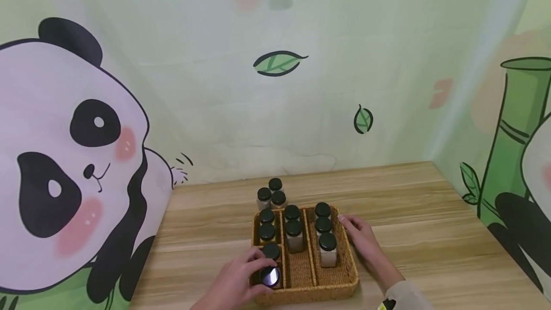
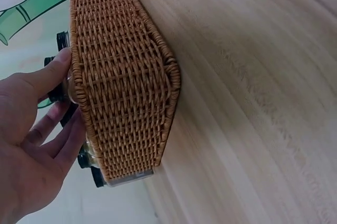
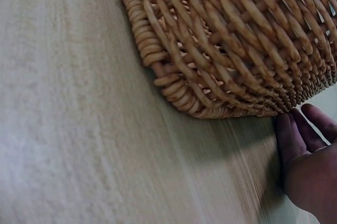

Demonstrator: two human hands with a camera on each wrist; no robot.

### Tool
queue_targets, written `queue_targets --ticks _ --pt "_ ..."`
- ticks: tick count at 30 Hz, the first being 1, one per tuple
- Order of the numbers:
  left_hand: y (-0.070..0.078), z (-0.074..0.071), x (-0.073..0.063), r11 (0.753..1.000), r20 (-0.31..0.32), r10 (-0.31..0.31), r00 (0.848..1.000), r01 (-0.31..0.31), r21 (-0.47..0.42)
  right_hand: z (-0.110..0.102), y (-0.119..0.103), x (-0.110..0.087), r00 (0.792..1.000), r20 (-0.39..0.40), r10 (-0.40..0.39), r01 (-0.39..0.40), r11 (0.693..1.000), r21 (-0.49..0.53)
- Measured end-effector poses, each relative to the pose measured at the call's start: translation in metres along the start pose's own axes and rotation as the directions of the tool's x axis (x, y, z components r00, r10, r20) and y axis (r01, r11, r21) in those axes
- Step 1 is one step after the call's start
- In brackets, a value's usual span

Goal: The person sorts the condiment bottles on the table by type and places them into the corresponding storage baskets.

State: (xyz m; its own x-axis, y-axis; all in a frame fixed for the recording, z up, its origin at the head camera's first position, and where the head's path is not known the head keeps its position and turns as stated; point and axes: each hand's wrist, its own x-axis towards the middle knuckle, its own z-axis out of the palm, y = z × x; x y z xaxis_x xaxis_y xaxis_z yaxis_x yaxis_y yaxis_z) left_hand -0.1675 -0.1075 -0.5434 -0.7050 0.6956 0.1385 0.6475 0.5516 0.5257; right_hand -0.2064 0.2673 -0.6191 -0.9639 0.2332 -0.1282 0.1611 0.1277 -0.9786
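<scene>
A wicker basket (image 1: 325, 294) with divided compartments holds several small clear jars with black lids. At its front left compartment my left hand (image 1: 236, 274) pinches a black-lidded jar (image 1: 270, 277) between thumb and fingers; light glints off its lid. Right behind it in the same compartment stands another jar (image 1: 271, 251). The left wrist view shows the left hand (image 2: 31, 134) reaching over the rim of the basket (image 2: 121, 71), its fingertips partly hidden there. My right hand (image 1: 363, 240) rests against the basket's right side near the back corner, fingers fairly straight and touching the wicker.
Behind the basket, three more black-lidded jars (image 1: 264, 195) stand on the wooden table (image 1: 206, 219). More jars occupy the back left, middle and right compartments (image 1: 328, 243). A printed panda backdrop (image 1: 206, 85) rises at the table's back edge.
</scene>
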Motion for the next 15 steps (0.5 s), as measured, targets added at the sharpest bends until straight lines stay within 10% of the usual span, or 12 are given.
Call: queue_targets --ticks 15 --pt "0.012 -0.013 0.006 0.993 0.086 -0.111 0.99 0.113 -0.029 -0.002 0.004 0.003 1.0 0.004 -0.008 0.008 1.0 -0.017"
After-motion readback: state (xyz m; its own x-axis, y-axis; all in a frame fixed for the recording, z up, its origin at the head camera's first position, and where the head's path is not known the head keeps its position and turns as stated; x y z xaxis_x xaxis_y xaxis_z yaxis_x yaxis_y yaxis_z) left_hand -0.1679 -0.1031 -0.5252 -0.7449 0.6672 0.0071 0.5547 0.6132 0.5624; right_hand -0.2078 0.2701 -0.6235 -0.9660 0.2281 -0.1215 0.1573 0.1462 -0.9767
